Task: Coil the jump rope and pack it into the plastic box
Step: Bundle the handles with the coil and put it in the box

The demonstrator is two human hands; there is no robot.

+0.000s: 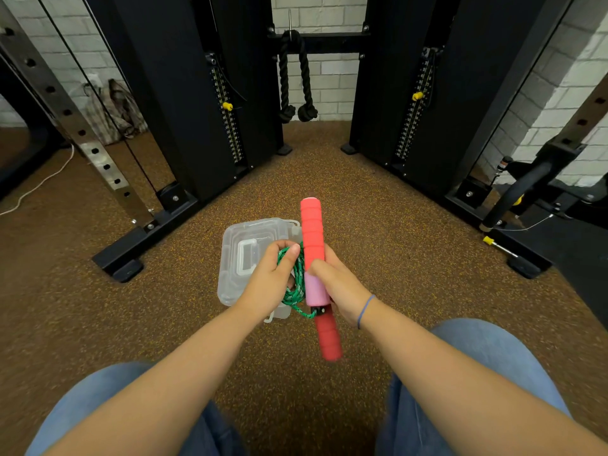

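The jump rope has a green braided cord (295, 287) and red foam handles with pink ends. My right hand (339, 287) grips the two handles together: one handle (312, 232) points up and away, the other (327, 337) points down toward me. My left hand (271, 281) pinches several loops of the green cord just left of the handles. Below both hands, a clear plastic box (241, 255) with its lid on rests on the floor, partly hidden by my left hand.
I sit on brown speckled rubber flooring with my jeans-clad knees at the bottom. Black cable-machine columns (184, 103) (424, 93) stand ahead left and right, with a black rope attachment (296, 77) hanging between them. A steel rack upright (82, 136) slants at left.
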